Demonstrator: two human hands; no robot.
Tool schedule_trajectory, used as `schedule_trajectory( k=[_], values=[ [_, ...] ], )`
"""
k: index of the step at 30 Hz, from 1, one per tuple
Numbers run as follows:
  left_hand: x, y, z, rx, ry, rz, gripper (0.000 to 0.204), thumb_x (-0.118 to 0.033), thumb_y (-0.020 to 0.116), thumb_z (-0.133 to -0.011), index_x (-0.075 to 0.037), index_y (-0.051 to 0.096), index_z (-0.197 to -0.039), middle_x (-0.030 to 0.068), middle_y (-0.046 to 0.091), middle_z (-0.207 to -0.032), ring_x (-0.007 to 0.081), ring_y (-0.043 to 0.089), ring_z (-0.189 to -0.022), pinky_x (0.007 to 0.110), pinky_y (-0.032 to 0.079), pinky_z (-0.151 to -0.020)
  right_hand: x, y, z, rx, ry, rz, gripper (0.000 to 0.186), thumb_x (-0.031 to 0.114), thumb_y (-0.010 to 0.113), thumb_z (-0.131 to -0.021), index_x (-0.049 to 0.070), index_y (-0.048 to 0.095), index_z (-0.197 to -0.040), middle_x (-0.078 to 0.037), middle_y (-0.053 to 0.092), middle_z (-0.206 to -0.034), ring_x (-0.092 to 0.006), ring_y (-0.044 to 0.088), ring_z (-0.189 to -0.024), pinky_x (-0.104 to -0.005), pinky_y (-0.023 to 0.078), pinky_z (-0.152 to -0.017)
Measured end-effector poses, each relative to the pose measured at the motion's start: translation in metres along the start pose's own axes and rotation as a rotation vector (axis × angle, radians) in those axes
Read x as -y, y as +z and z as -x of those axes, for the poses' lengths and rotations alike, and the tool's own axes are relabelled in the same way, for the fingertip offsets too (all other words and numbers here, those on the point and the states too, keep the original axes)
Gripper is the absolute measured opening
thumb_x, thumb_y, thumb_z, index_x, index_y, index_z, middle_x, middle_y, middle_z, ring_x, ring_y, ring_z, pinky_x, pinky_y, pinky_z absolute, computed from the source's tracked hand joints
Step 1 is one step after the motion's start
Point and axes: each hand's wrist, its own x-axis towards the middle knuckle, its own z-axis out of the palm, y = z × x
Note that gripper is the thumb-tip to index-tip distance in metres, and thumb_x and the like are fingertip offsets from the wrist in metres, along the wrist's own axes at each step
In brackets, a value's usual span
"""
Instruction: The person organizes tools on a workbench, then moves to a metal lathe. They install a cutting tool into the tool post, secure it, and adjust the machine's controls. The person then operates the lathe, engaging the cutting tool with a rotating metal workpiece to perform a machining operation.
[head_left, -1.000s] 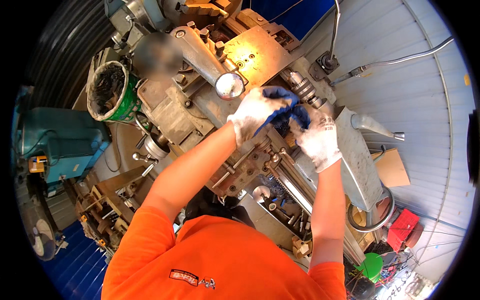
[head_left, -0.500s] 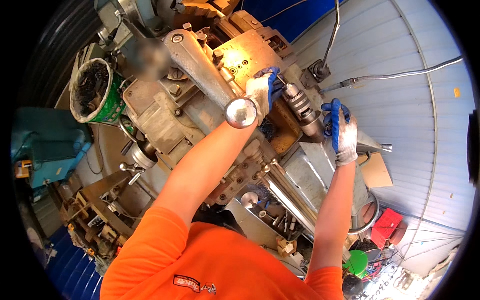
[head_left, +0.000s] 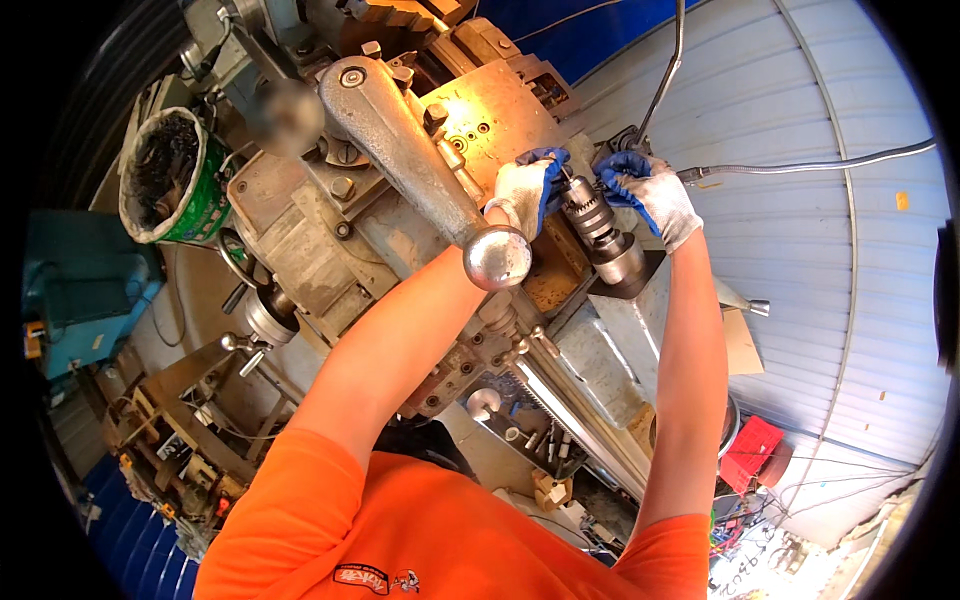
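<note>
A steel drill chuck (head_left: pixel 588 212) projects from the tailstock quill (head_left: pixel 620 260) of a lathe, right of centre. My left hand (head_left: pixel 528 190), in a white glove with blue palm and fingers, is closed at the chuck's mouth. Its fingers pinch a thin drill bit (head_left: pixel 567 172), most of which they hide. On the chuck's other side is my right hand (head_left: pixel 655 195), gloved the same way. Those fingers curl in close by the chuck's front end; whatever they hold, if anything, is hidden.
A thick handle with a shiny ball end (head_left: pixel 497 258) rises over the carriage beside my left forearm. Behind the hands lies a lamp-lit metal plate (head_left: pixel 490 115). A green bucket (head_left: pixel 205 190) stands at left, a flexible hose (head_left: pixel 800 167) at right, and a red crate (head_left: pixel 752 452) lower right.
My right hand has moved up and left from beside the tailstock to the chuck's front end, its fingers curling in. My left hand remains at the bit. The whole view has shifted slightly.
</note>
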Motion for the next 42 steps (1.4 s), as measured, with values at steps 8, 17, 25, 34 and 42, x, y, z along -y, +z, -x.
schedule_trajectory(
  k=[8, 17, 25, 34, 42],
  values=[
    [0.006, -0.005, -0.004, 0.057, 0.01, 0.074, 0.017, -0.021, 0.062, -0.093, -0.013, 0.062, -0.108, 0.0039, 0.067, -0.1, 0.0188, 0.064, -0.09, 0.034, 0.052, -0.08, 0.009, -0.004, -0.009, 0.159, -0.003, 0.665, 0.034, 0.014, 0.058, -0.094, 0.001, 0.06, -0.126, -0.012, 0.067, -0.117, -0.0213, 0.063, -0.107, -0.0303, 0.046, -0.097],
    [0.007, -0.001, -0.001, 0.035, -0.007, 0.12, 0.021, -0.016, 0.06, -0.091, -0.008, 0.065, -0.11, 0.0037, 0.066, -0.098, 0.0174, 0.063, -0.087, 0.031, 0.052, -0.078, -0.011, -0.026, -0.04, 0.226, -0.565, 1.771, 0.024, 0.015, 0.057, -0.087, 0.006, 0.067, -0.107, -0.023, 0.065, -0.104, -0.0365, 0.065, -0.097, -0.041, 0.055, -0.082],
    [0.007, -0.003, 0.001, 0.038, -0.028, 0.154, 0.017, -0.017, 0.057, -0.095, -0.01, 0.063, -0.109, 0.0047, 0.067, -0.099, 0.0189, 0.064, -0.088, 0.033, 0.052, -0.079, -0.003, -0.022, -0.031, 0.065, -0.025, 0.865, 0.038, 0.034, 0.058, -0.093, 0.0, 0.064, -0.111, -0.025, 0.066, -0.102, -0.0341, 0.065, -0.097, -0.0417, 0.052, -0.083],
    [0.012, -0.002, -0.001, 0.039, 0.005, 0.167, 0.018, -0.02, 0.058, -0.095, -0.009, 0.064, -0.109, 0.0047, 0.067, -0.099, 0.0185, 0.064, -0.089, 0.033, 0.052, -0.078, 0.028, -0.015, 0.025, 0.047, 0.05, 0.561, 0.042, 0.022, 0.059, -0.094, 0.002, 0.055, -0.13, -0.015, 0.066, -0.112, -0.0231, 0.063, -0.094, -0.035, 0.051, -0.078],
    [0.009, 0.001, 0.007, 0.043, 0.008, 0.185, 0.019, -0.017, 0.059, -0.093, -0.008, 0.064, -0.109, 0.0053, 0.066, -0.095, 0.0176, 0.063, -0.084, 0.032, 0.052, -0.074, 0.028, -0.009, -0.023, 0.172, -0.216, 0.857, 0.041, 0.012, 0.06, -0.088, 0.007, 0.058, -0.128, -0.017, 0.065, -0.11, -0.0259, 0.065, -0.09, -0.0363, 0.055, -0.069]
  ],
)
